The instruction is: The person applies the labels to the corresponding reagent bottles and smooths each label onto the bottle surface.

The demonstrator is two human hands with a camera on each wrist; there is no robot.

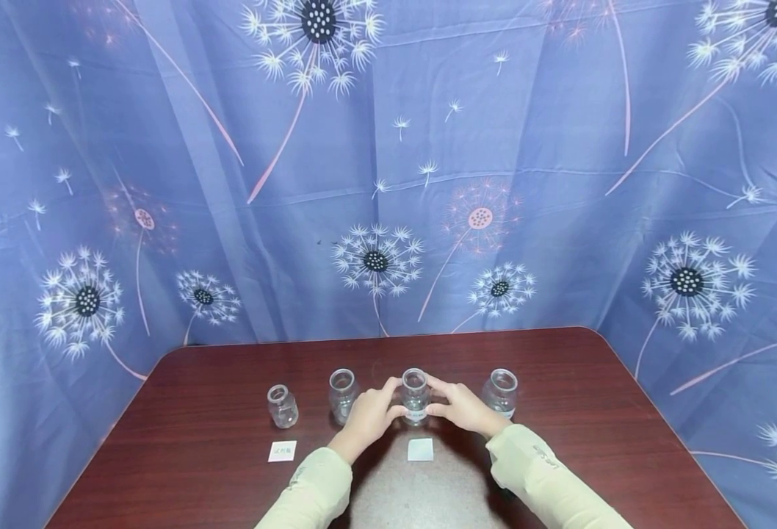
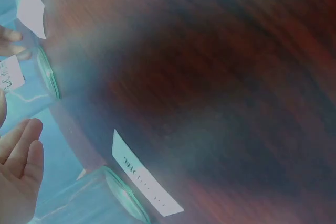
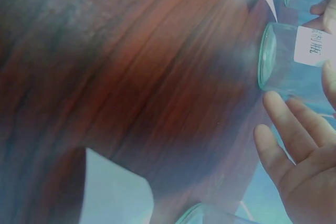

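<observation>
Both hands hold a clear glass jar [image 1: 416,400] near the middle of the table, with a white label bearing printed characters on its front. From the left side, my left hand [image 1: 370,413] grips it, thumb at the front and fingers toward the back. Opposite, my right hand [image 1: 461,406] grips it in the same manner. In the left wrist view, the spare fingers of the left hand [image 2: 21,171] lie off the glass. The right wrist view shows the right hand [image 3: 304,156] beside the labelled jar [image 3: 283,56], its lower fingers extended and apart from it.
A small glass jar [image 1: 283,408] and a larger one [image 1: 342,389] stand to the left; another labelled jar [image 1: 499,389] stands right, partly behind the right wrist. A printed card [image 1: 282,451] and a pale card [image 1: 420,450] lie in front. A blue curtain [image 1: 388,147] hangs behind the table [image 1: 183,411].
</observation>
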